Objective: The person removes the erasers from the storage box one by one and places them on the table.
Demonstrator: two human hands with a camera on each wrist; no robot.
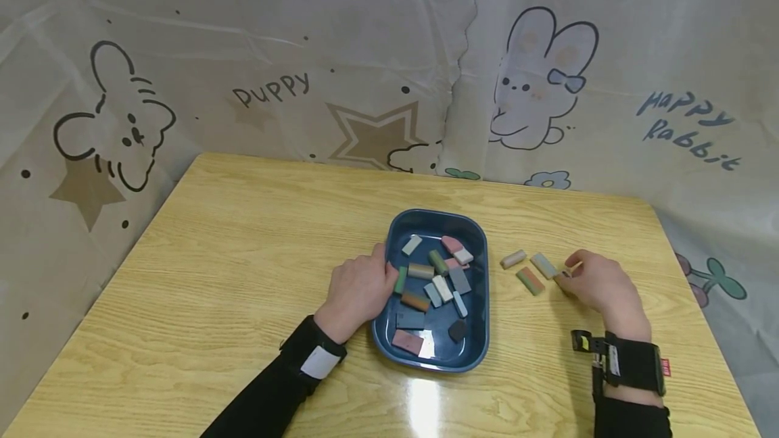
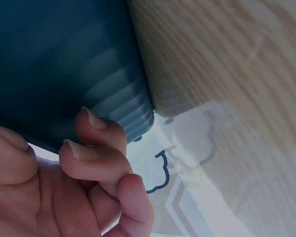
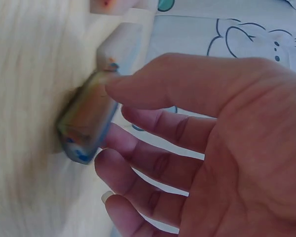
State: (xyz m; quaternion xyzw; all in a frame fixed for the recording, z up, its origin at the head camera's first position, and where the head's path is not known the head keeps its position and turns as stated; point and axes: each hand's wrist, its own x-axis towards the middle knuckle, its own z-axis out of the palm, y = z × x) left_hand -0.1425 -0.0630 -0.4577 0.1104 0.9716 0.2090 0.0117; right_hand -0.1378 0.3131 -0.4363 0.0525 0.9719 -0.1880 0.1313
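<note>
A dark blue tray (image 1: 482, 303) holding many small erasers lies lengthwise at the table's middle. My left hand (image 1: 359, 289) grips its left side, the thumb at the rim and curled fingers against the outer wall (image 2: 108, 89) in the left wrist view. On the table to the tray's right, my right hand (image 1: 599, 286) pinches a worn brownish eraser (image 3: 86, 116) at one end, close over the wood. Beside it lie a grey eraser (image 1: 544, 265), a pale brown eraser (image 1: 514, 259) and an orange-and-green eraser (image 1: 531, 280). The right fingers partly cover the pinched eraser in the head view.
Inside the tray are a pink eraser (image 1: 407, 341), a dark eraser (image 1: 457, 330), a green eraser (image 1: 399, 280) and several others. The wooden table (image 1: 243, 235) ends at a printed cloth (image 1: 377, 73) hung behind it.
</note>
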